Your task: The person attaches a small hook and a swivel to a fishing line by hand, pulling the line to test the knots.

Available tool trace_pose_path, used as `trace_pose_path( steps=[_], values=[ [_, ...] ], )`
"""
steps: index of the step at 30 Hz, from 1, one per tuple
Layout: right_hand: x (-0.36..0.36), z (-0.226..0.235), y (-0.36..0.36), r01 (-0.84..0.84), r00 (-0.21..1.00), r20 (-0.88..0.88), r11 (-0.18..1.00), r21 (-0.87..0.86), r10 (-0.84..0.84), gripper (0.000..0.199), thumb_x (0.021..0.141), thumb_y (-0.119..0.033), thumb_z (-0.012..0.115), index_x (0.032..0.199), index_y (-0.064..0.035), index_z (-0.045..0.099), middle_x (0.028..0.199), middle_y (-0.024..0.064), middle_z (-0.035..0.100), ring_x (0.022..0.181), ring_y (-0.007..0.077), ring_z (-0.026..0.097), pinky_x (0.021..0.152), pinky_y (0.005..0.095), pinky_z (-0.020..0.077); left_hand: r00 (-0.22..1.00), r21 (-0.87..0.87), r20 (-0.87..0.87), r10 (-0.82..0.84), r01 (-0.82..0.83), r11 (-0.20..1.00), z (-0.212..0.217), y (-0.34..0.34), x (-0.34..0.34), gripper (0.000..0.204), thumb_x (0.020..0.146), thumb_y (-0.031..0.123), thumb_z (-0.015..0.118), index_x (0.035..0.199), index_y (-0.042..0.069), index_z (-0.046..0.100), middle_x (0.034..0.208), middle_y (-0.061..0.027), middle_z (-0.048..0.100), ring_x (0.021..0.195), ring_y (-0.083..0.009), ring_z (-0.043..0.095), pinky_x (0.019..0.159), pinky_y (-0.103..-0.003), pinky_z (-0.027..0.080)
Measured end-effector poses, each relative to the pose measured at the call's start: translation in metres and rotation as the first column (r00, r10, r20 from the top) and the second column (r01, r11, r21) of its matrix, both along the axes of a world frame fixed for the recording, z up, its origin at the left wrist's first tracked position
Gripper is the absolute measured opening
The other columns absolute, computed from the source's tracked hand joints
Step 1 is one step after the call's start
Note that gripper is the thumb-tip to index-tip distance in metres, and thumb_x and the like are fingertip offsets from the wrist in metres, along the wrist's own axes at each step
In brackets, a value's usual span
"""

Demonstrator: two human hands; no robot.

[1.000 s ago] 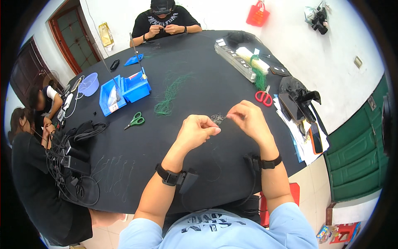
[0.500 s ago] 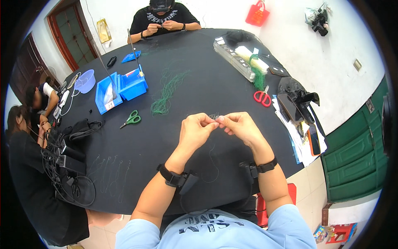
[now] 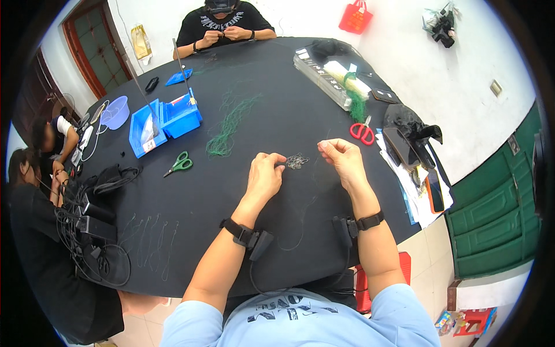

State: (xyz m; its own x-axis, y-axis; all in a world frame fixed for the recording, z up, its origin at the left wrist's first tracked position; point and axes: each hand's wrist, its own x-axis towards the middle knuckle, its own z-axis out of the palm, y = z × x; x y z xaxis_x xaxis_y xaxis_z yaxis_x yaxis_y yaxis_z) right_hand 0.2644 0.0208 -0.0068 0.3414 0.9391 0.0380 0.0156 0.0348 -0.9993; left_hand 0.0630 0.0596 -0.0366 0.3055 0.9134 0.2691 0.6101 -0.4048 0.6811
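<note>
A small pile of thin, silvery wire-like pieces (image 3: pixel 297 161) lies on the black tabletop, too fine to make out singly. At its left edge is my left hand (image 3: pixel 265 178), thumb and index finger apart, with nothing visible between them. To the right of the pile, my right hand (image 3: pixel 345 163) is raised a little, thumb and fingertips pinched on a thin thread. Below the hands, a faint loop of thread (image 3: pixel 301 228) trails over the cloth; whether it joins the pinched one is unclear. Several fine lengths of thread (image 3: pixel 155 234) are laid out at the left.
Green-handled scissors (image 3: pixel 182 162), a tangle of green thread (image 3: pixel 227 133) and blue bins (image 3: pixel 149 128) lie beyond my left hand. Red-handled scissors (image 3: pixel 362 133), phones and papers (image 3: pixel 425 215) are at the right. Black boxes with cables (image 3: pixel 98 226) stand left. Other people sit around the table.
My hands, together over the pile before, have parted. The right has moved right and slightly away with the pinched thread; the left has drawn a little left, uncovering the pile.
</note>
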Motion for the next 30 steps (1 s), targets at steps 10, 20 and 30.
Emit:
trace_pose_path(
  steps=[10,20,30],
  values=[
    [0.004,-0.005,0.003,-0.022,0.998,0.056,1.000,0.016,0.021,0.018,0.082,-0.022,0.075,0.085,-0.0048,0.071,0.073,-0.0035,0.062,0.065,0.0049,0.048,0.062,0.0202,0.0387,0.995,0.051,-0.096,-0.021,0.026,0.998,-0.002,0.005,0.023,0.013,0.081,0.009,0.066,0.094,0.006,0.069,0.096,-0.0167,0.062,0.096,-0.0346,0.059,0.082,-0.043,0.048],
    [0.006,-0.008,0.004,-0.041,0.995,0.093,0.999,0.006,0.040,0.020,0.084,-0.018,0.073,0.090,0.0000,0.071,0.081,0.0033,0.068,0.075,0.0086,0.058,0.070,0.0248,0.0459,0.979,0.030,-0.201,0.028,-0.023,0.999,-0.005,0.038,0.057,0.013,0.083,0.013,0.066,0.092,0.004,0.068,0.093,-0.0185,0.062,0.095,-0.0344,0.061,0.082,-0.044,0.050],
    [0.006,-0.009,0.004,-0.038,0.994,0.106,0.999,0.029,0.035,0.020,0.083,-0.019,0.074,0.090,0.0001,0.071,0.081,0.0027,0.068,0.074,0.0079,0.056,0.069,0.0241,0.0453,0.926,-0.127,-0.369,-0.079,0.034,0.991,-0.011,0.056,0.072,0.022,0.083,0.014,0.064,0.094,-0.004,0.066,0.094,-0.0245,0.066,0.091,-0.0412,0.064,0.082,-0.048,0.052]
  ],
)
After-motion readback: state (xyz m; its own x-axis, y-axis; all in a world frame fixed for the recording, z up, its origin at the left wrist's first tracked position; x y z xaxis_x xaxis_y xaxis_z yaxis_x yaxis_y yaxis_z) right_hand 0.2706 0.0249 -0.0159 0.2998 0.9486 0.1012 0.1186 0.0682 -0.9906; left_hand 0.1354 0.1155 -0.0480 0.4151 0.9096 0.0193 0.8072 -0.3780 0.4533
